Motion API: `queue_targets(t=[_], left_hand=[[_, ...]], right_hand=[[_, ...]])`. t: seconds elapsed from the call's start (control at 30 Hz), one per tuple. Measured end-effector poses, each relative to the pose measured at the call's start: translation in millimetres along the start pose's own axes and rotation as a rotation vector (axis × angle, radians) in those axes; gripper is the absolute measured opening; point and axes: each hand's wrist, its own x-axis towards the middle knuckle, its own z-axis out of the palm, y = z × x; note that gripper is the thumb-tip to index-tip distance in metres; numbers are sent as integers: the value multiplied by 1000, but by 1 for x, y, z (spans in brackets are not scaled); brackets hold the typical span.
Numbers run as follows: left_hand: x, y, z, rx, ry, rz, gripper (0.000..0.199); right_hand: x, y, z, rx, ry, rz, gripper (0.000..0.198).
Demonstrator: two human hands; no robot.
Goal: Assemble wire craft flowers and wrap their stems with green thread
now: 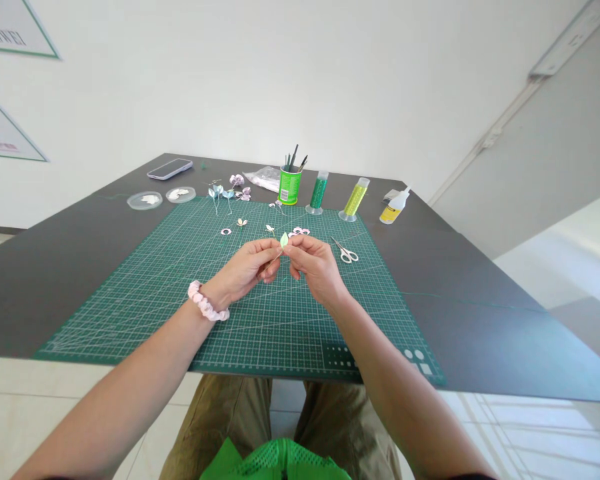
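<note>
A small pale green leaf [284, 240] stands upright between my two hands, above the green cutting mat [180, 287]. My left hand [253, 267] pinches the thin stem below the leaf. Thumb and forefinger of my right hand [313, 263] close on the leaf's lower edge from the other side. Just beyond the fingers lie white and dark flower pieces [299, 231] and a small white petal piece [270, 229]. A ring-shaped piece [226, 231] and a cream flower piece [243, 223] rest farther left on the mat.
White-handled scissors [349, 255] lie right of my hands. Behind stand a green can of tools [290, 185], a green thread spool [318, 193], a yellow-green spool [355, 200] and a glue bottle [395, 207]. Blue flowers [216, 192], shallow dishes [145, 201] and a phone [171, 169] sit at the left.
</note>
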Motion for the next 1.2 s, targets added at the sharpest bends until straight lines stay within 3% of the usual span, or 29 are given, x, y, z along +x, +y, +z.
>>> queue_targets(t=[0.1, 0.23, 0.37, 0.47, 0.6, 0.77, 1.03, 1.2], left_hand=[[3, -2, -1, 110, 114, 90, 18], [4, -7, -3, 323, 346, 354, 10], [0, -11, -1, 829, 492, 733, 7], [-2, -15, 2, 1172, 533, 912, 9], [-4, -19, 8, 1378, 575, 961, 11], [-5, -17, 11, 1481, 618, 997, 12], [-3, -18, 11, 1514, 653, 996, 14], [-3, -18, 9, 1445, 589, 957, 16]], right_hand=[[1, 1, -1, -7, 17, 6, 14], [3, 3, -1, -34, 134, 12, 16], [3, 5, -1, -51, 177, 15, 16], [2, 5, 0, -57, 190, 24, 17], [0, 5, 2, -6, 224, 30, 17], [-2, 6, 8, 79, 240, 66, 18], [-4, 7, 13, 124, 260, 84, 21], [-4, 7, 12, 89, 252, 63, 20]])
